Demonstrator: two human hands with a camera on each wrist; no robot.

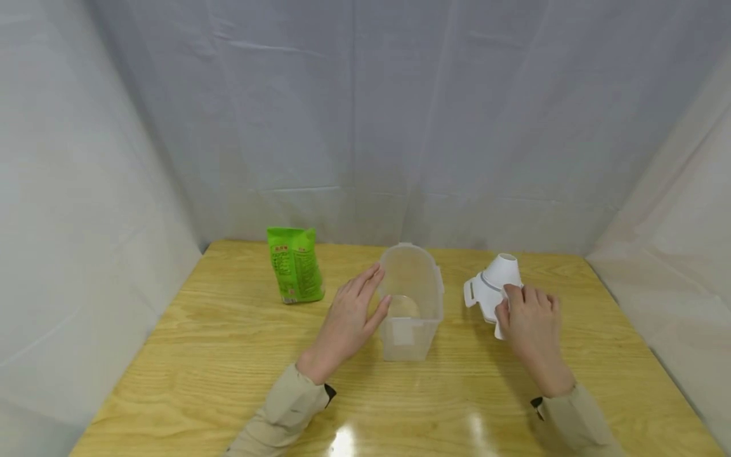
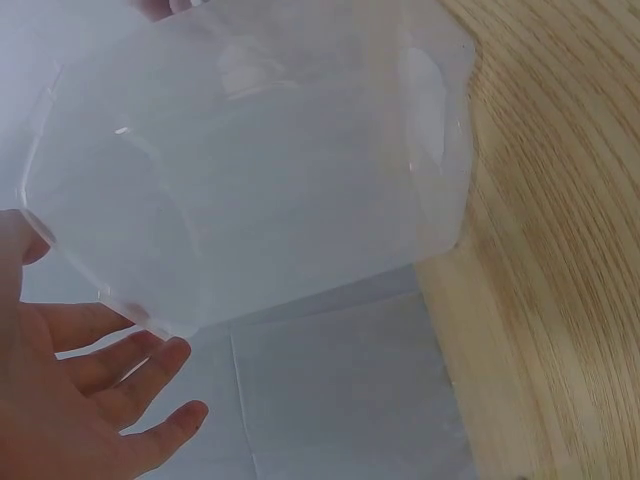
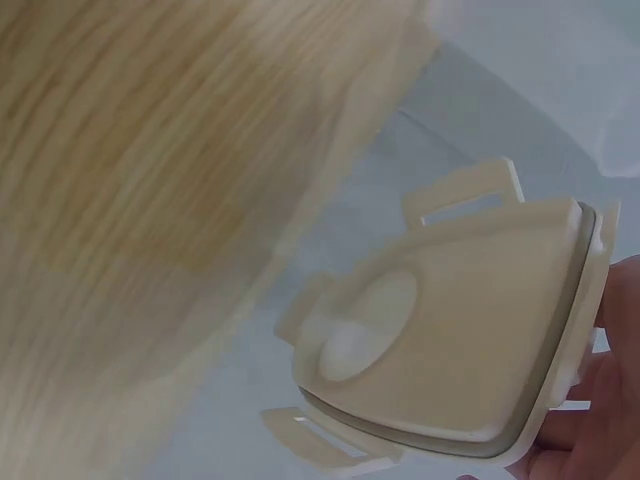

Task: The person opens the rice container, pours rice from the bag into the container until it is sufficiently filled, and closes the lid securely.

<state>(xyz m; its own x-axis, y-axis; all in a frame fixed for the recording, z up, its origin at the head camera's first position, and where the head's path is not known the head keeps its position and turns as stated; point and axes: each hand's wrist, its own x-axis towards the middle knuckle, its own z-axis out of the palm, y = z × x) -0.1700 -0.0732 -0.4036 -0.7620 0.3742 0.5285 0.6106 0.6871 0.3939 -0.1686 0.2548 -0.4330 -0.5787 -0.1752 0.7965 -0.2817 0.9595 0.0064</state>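
Observation:
A translucent plastic container (image 1: 410, 320) stands upright on the table, its mouth facing up. My left hand (image 1: 349, 312) lies against its left rim with the fingers fairly straight. In the left wrist view the thumb and fingertips (image 2: 165, 350) meet the rim of the clear container (image 2: 300, 200). My right hand (image 1: 532, 320) grips the edge of a white lid (image 1: 487, 297) with a cone-shaped spout, to the right of the container. In the right wrist view the lid's underside (image 3: 470, 330) shows a grey seal and side clips; the right fingers (image 3: 590, 390) hold one edge.
A green printed bag (image 1: 297, 266) stands on the left part of the wooden table (image 1: 217, 355). Pale curtains (image 1: 365, 127) hang behind the table and on both sides.

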